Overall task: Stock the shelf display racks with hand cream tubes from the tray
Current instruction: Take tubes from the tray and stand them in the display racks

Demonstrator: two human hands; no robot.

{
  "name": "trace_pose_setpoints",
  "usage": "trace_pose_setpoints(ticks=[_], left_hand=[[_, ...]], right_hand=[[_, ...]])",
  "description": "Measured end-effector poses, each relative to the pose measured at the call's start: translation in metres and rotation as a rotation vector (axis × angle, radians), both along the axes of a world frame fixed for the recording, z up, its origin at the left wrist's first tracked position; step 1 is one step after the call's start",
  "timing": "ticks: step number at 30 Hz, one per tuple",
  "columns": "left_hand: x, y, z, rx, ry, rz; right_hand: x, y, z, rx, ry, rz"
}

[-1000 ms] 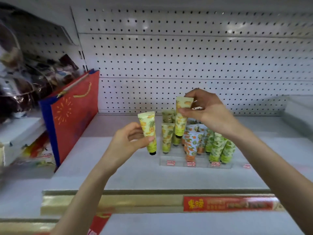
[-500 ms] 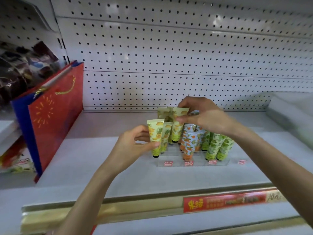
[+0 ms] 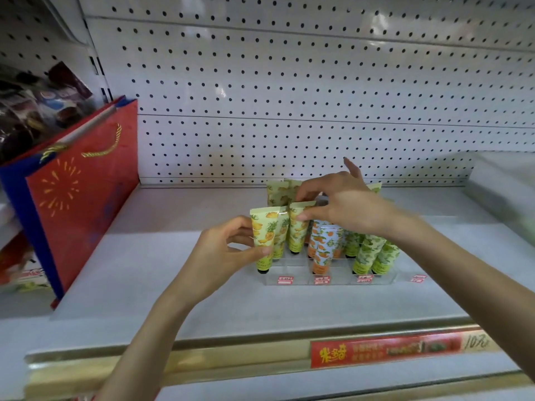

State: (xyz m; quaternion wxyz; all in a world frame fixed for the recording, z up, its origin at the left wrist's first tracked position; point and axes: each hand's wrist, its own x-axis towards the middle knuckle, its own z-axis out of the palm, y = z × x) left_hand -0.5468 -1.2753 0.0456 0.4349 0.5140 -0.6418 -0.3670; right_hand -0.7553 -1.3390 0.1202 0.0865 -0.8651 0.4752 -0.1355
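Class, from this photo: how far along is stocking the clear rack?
Done: orange tubes and green tubes stand in the rack. In hand: the left hand holds a pineapple tube at the rack's left front; the right hand pinches a second pineapple tube by its top. Left: seating both; tray unseen.

Single head cam, wide-angle, looks fwd & down from close onto the pale grey flat shelf deck, facing the white perforated metal back panel.
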Motion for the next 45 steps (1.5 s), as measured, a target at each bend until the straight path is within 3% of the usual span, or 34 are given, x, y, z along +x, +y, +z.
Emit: trace_pose_setpoints(ticks=[6, 18, 27, 31, 33, 37, 45], left_hand=[[0.001, 0.000, 0.001, 0.015, 0.026, -0.015], [-0.002, 0.002, 0.003, 0.018, 0.030, -0.030], [-0.004, 0.007, 0.007, 0.003, 0.064, -0.028], [-0.008, 0.011, 0.012, -0.019, 0.081, -0.047], [-0.011, 0.013, 0.015, -0.032, 0.087, -0.065], [-0.017, 0.015, 0.017, -0.047, 0.102, -0.087], [-0.019, 0.020, 0.018, -0.084, 0.097, -0.034]], right_hand=[[0.002, -0.001, -0.001, -0.069, 0.096, 0.002], [0.003, 0.004, 0.000, -0.080, 0.113, -0.034], [-0.002, 0.007, 0.010, -0.046, -0.001, -0.009], [-0.002, 0.016, 0.021, 0.040, -0.351, 0.051], [0.001, 0.024, 0.028, 0.095, -0.436, 0.128], [0.010, 0.037, 0.029, 0.129, -0.444, 0.240], [0.014, 0.042, 0.022, 0.184, -0.390, 0.237]])
